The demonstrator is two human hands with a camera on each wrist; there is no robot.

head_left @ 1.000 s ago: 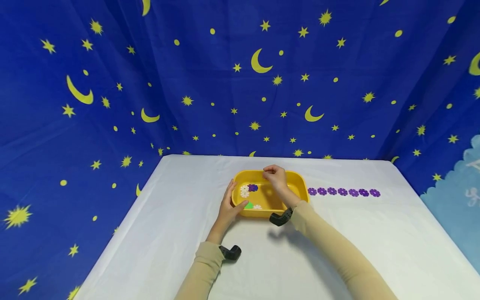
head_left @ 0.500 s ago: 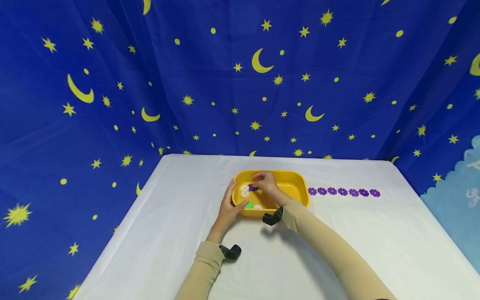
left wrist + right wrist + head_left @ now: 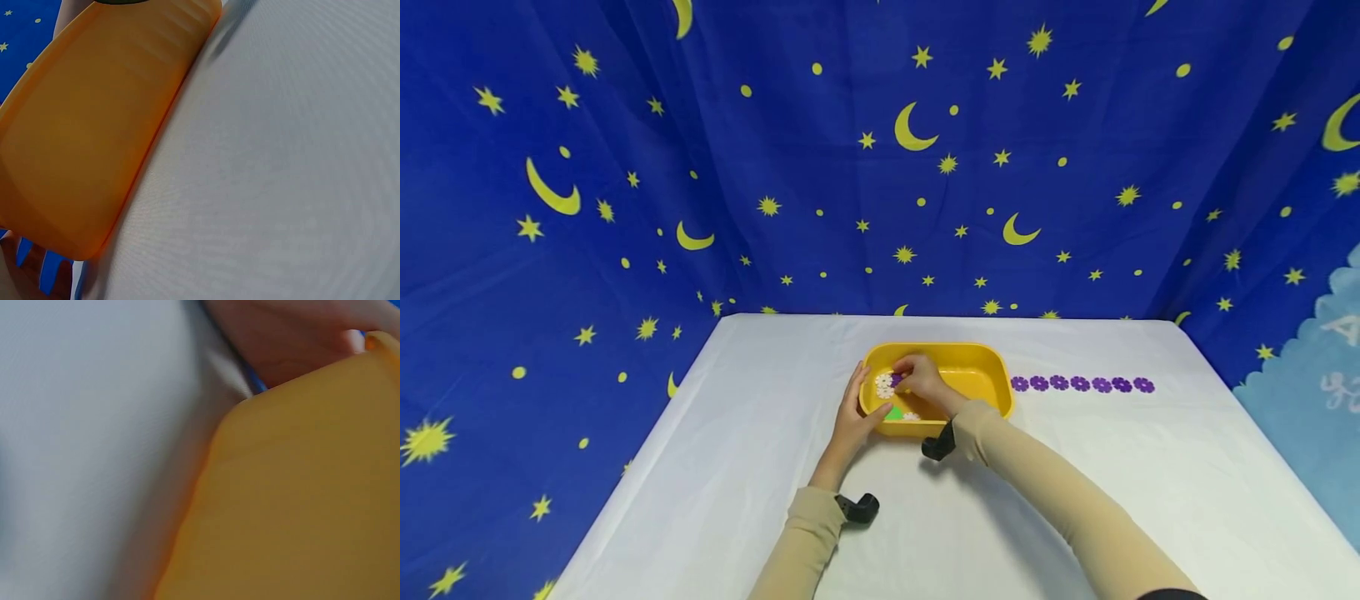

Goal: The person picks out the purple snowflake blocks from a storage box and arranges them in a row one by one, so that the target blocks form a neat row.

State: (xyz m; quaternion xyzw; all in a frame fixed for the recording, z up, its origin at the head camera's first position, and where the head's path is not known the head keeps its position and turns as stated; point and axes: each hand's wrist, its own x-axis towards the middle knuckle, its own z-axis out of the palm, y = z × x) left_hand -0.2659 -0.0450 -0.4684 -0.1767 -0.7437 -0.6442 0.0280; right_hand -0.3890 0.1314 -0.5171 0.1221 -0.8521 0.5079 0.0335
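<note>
A yellow tub (image 3: 951, 346) stands on the table, and my left hand (image 3: 852, 417) holds its left end, thumb over the near rim and fingers along the outside. That tub's outer wall (image 3: 81, 137) fills much of the left wrist view. My right hand (image 3: 923, 383) reaches inside, its bent fingers pinching at a purple flower-shaped disc (image 3: 896, 380) that they partly cover. White flower discs (image 3: 884, 387) lie just left of it. By my left thumb are a green piece (image 3: 894, 413) and another white disc (image 3: 911, 416).
Right of the tub, several purple flower discs (image 3: 1080, 384) lie in a straight row on the white tablecloth (image 3: 1150, 467). A blue cloth (image 3: 820, 167) with yellow stars and moons hangs behind and at the sides.
My right hand has moved left inside the tub, from near its far rim down to the purple discs. The left hand keeps its hold. The head view has shifted slightly.
</note>
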